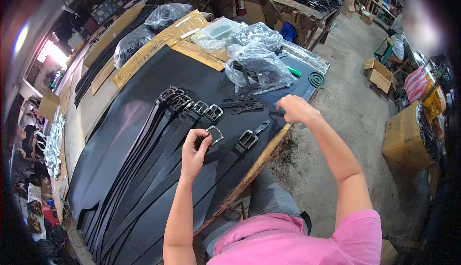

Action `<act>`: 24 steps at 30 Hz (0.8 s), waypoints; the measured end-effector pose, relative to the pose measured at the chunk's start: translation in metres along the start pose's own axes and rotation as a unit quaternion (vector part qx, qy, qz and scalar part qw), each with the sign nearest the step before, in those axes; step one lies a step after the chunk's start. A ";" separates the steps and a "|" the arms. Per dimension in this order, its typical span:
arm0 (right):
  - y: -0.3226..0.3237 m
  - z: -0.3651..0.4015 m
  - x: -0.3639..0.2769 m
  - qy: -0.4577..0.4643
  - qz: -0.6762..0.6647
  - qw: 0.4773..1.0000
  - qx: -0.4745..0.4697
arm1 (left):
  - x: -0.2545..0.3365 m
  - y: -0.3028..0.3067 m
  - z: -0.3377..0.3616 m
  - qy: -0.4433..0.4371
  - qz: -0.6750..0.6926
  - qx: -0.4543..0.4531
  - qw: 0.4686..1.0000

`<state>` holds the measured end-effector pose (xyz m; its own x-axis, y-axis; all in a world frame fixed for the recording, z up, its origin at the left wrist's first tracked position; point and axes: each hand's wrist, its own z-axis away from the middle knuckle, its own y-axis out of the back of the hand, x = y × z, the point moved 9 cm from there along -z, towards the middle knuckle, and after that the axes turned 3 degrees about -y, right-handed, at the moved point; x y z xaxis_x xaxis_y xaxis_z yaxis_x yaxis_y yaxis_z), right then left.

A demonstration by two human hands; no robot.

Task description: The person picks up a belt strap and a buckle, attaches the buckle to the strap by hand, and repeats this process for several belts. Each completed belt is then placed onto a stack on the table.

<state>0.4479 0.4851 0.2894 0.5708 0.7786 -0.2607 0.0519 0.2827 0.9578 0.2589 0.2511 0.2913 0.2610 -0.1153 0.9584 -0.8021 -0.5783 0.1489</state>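
Observation:
My left hand (194, 150) pinches a black belt at its metal buckle (215, 134) on the black work surface (144, 87). Several black belts (158, 140) lie side by side to its left, buckles (192, 104) lined up at the far end. Another buckled belt (246, 141) lies just to the right. My right hand (294, 109) is closed near the table's right edge, beside a heap of small black belt parts (242, 104); what it holds is too small to tell.
Clear plastic bags (257, 61) of parts, a green marker (294, 71) and a green mosquito coil (316, 79) lie at the far end. Cardboard sheets (158, 41) lie beyond. Cardboard boxes (406, 137) stand on the concrete floor at right, where another person sits.

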 end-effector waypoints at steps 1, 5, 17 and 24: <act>-0.004 0.001 0.000 -0.012 0.014 1.000 -0.009 | 0.007 0.000 0.003 0.003 0.022 -0.013 1.000; 0.003 0.019 -0.021 -0.023 -0.263 0.964 -0.011 | 0.026 0.009 0.012 -0.009 0.073 -0.013 0.997; -0.041 0.045 -0.150 0.105 -0.690 0.693 -0.181 | 0.038 0.003 0.024 0.013 0.245 -0.016 0.969; -0.034 0.049 -0.174 0.157 -0.774 0.613 -0.015 | 0.033 -0.003 0.034 0.051 0.272 -0.012 0.961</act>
<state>0.3866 0.3126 0.3083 -0.3302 -0.3679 -0.8693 0.3140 0.8257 -0.4687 0.2879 0.2219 0.3139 -0.2524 -0.3149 0.9150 -0.8180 -0.4356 -0.3756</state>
